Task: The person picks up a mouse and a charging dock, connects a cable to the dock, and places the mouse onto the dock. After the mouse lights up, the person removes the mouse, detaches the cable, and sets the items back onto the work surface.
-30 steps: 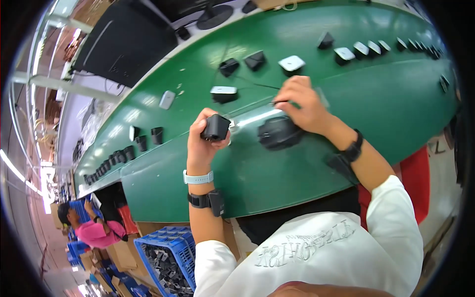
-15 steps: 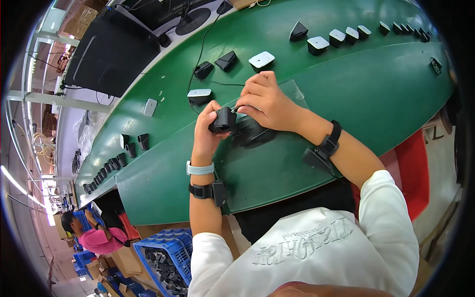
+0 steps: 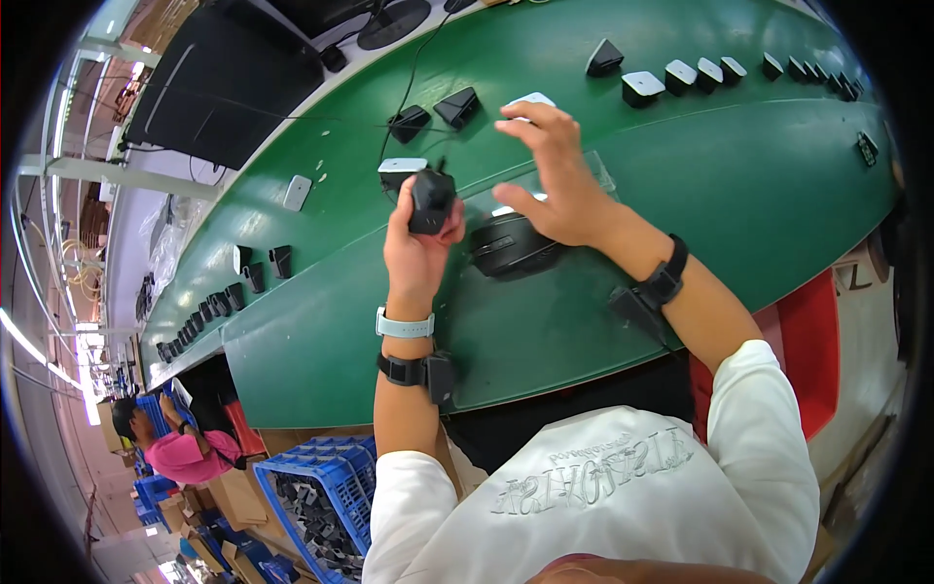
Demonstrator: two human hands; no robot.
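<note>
My left hand (image 3: 413, 258) is closed around a small black plastic housing (image 3: 432, 202), held above the green table (image 3: 341, 321). A thin dark stub, perhaps a cable plug, sticks up from its top edge; the blur hides the detail. My right hand (image 3: 559, 185) is apart from it, fingers spread, nothing in them. Beneath the right hand lies a black, rounded, mouse-like device (image 3: 516, 245) on the clear mat. Just beyond the held housing sits a white-topped black unit (image 3: 402, 167). Another white-topped unit (image 3: 533, 100) is partly hidden behind my right fingers.
Two black housings (image 3: 455, 107) lie farther back, by a dark cable (image 3: 413, 73). Rows of units stand at the right (image 3: 681, 75) and left (image 3: 216, 304). A monitor (image 3: 229, 97) stands at the back left. Below the table is a blue crate (image 3: 316, 457); a person in pink (image 3: 185, 456) sits far left.
My right hand has let go of the small cable end at the housing and moved right, its fingers opening. My left hand has raised the housing slightly and turned it.
</note>
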